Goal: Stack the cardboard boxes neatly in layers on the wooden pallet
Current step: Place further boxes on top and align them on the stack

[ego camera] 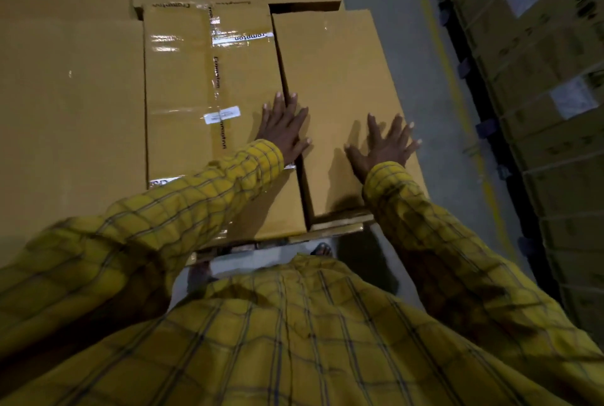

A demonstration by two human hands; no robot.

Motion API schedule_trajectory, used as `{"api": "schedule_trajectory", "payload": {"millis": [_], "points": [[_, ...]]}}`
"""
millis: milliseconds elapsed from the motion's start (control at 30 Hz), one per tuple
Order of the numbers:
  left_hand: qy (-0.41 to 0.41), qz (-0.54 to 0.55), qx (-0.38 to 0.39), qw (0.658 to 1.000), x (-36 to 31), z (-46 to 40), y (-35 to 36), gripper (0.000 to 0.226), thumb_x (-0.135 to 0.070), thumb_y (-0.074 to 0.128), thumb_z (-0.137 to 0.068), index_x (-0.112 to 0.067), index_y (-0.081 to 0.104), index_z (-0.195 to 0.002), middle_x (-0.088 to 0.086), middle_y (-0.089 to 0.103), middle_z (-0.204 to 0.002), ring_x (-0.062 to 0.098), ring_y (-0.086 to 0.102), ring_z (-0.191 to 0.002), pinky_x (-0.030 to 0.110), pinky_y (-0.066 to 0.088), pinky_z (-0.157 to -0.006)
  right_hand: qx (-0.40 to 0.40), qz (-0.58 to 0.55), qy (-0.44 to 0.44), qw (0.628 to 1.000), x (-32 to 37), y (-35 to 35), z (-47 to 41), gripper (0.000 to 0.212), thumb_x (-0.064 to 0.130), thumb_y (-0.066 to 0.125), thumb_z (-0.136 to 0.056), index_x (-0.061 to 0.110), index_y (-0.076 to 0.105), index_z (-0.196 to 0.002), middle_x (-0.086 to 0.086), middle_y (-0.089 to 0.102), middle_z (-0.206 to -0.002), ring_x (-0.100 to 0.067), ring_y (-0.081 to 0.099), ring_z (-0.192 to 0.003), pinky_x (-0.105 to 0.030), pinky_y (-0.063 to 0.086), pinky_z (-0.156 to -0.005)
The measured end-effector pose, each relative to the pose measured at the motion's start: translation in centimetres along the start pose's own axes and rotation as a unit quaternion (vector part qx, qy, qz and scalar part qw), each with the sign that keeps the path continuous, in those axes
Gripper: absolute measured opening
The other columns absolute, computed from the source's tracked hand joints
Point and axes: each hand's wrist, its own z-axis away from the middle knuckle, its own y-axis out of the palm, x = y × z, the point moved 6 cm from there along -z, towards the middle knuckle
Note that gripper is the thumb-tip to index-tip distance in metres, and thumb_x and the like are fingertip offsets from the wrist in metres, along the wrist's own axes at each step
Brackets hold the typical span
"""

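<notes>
Fingers [397, 126] spread flat, seemingly pressing box [340, 79]

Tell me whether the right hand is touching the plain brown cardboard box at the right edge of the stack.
Touching. The head view shows the right hand lying flat, fingers spread, on top of the plain brown cardboard box, with no visible gap.

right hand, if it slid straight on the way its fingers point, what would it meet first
Nothing, as far as the picture shows: the right hand lies flat on the plain box, fingers pointing up its bare top. That top runs clear to its far end, though depth there is hard to judge.
</notes>
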Motion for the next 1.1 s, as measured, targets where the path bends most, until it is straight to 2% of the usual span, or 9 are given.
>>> {"api": "schedule_trajectory", "payload": {"millis": [133,200,267,333,433,533,767,967,1100], "points": [[-0.117,-0.012,0.028,0.993,1.6,0.8,2.3,0.086,-0.070,0.040,-0.098,-0.027,0.007,-0.165,0.008,-0.016,-0.171,0.039,-0.017,-0.156,0.061,-0.008,-0.122,0.099,-0.047,0.030,0.994,-5.2,1.1,-2.5,0.093,0.084,0.050,-0.083,0.055,0.005,-0.159,-0.014,-0.008,-0.172,-0.047,0.010,-0.154,-0.068,0.012,-0.121],[-0.115,-0.011,0.031,0.993,2.0,1.2,2.5,0.092,-0.075,0.042,-0.094,-0.030,0.005,-0.165,0.007,-0.018,-0.171,0.037,-0.017,-0.157,0.062,-0.007,-0.122,0.130,-0.086,0.022,0.988,-5.6,1.3,-2.7,0.093,0.081,0.053,-0.085,0.058,0.000,-0.158,-0.011,-0.006,-0.171,-0.049,0.023,-0.149,-0.062,0.029,-0.118],[-0.112,-0.001,0.039,0.993,1.9,1.3,2.1,0.104,-0.087,0.035,-0.083,-0.030,0.005,-0.165,0.008,-0.017,-0.171,0.037,-0.016,-0.157,0.062,-0.005,-0.122,0.138,-0.096,-0.004,0.986,-5.1,1.0,-2.6,0.095,0.077,0.057,-0.086,0.057,-0.003,-0.158,-0.009,-0.004,-0.171,-0.048,0.024,-0.148,-0.058,0.036,-0.116],[-0.105,0.007,0.052,0.993,1.9,1.3,1.8,0.110,-0.090,0.032,-0.078,-0.029,0.006,-0.165,0.010,-0.018,-0.171,0.039,-0.017,-0.156,0.063,-0.004,-0.122,0.151,-0.096,-0.027,0.983,-4.5,1.0,-2.2,0.099,0.073,0.060,-0.087,0.054,-0.006,-0.158,-0.011,-0.005,-0.170,-0.048,0.021,-0.149,-0.056,0.035,-0.116],[-0.104,-0.006,0.068,0.992,2.1,1.3,1.8,0.101,-0.080,0.048,-0.087,-0.032,0.005,-0.165,0.011,-0.021,-0.170,0.041,-0.019,-0.155,0.064,-0.003,-0.123,0.155,-0.104,-0.048,0.981,-4.5,1.0,-1.8,0.104,0.069,0.065,-0.086,0.052,-0.006,-0.159,-0.012,-0.006,-0.170,-0.046,0.017,-0.151,-0.054,0.031,-0.119],[-0.103,-0.030,0.069,0.992,2.1,1.1,2.2,0.099,-0.083,0.044,-0.086,-0.037,0.004,-0.164,0.012,-0.022,-0.170,0.042,-0.018,-0.155,0.066,0.000,-0.122,0.154,-0.106,-0.065,0.980,-4.9,1.0,-2.1,0.108,0.068,0.069,-0.084,0.050,-0.004,-0.161,-0.012,-0.005,-0.169,-0.047,0.020,-0.149,-0.051,0.030,-0.121],[-0.124,-0.045,0.072,0.989,0.6,-0.1,2.0,0.095,-0.078,0.047,-0.090,-0.039,0.001,-0.164,0.011,-0.028,-0.168,0.042,-0.026,-0.153,0.067,-0.008,-0.121,0.174,-0.081,-0.046,0.980,-4.6,0.9,-2.8,0.114,0.068,0.072,-0.082,0.050,-0.009,-0.160,-0.012,-0.006,-0.170,-0.046,0.021,-0.150,-0.051,0.030,-0.123],[-0.198,-0.026,0.056,0.978,-1.5,-3.7,0.8,0.100,-0.079,0.046,-0.089,-0.032,0.003,-0.165,0.015,-0.026,-0.168,0.043,-0.024,-0.153,0.068,-0.008,-0.120,0.168,-0.089,-0.085,0.978,-4.3,-0.3,-5.6,0.119,0.070,0.076,-0.075,0.050,-0.003,-0.161,-0.014,0.008,-0.165,-0.044,0.035,-0.145,-0.049,0.041,-0.117],[-0.324,0.039,0.032,0.945,-2.1,-6.5,0.7,0.112,-0.084,0.050,-0.082,-0.028,-0.001,-0.165,0.018,-0.026,-0.167,0.044,-0.023,-0.153,0.071,-0.007,-0.119,0.162,-0.047,-0.135,0.976,-4.0,-1.8,-9.6,0.105,0.069,0.067,-0.085,0.047,-0.001,-0.162,-0.016,0.024,-0.163,-0.040,0.050,-0.136,-0.044,0.047,-0.105]]}}
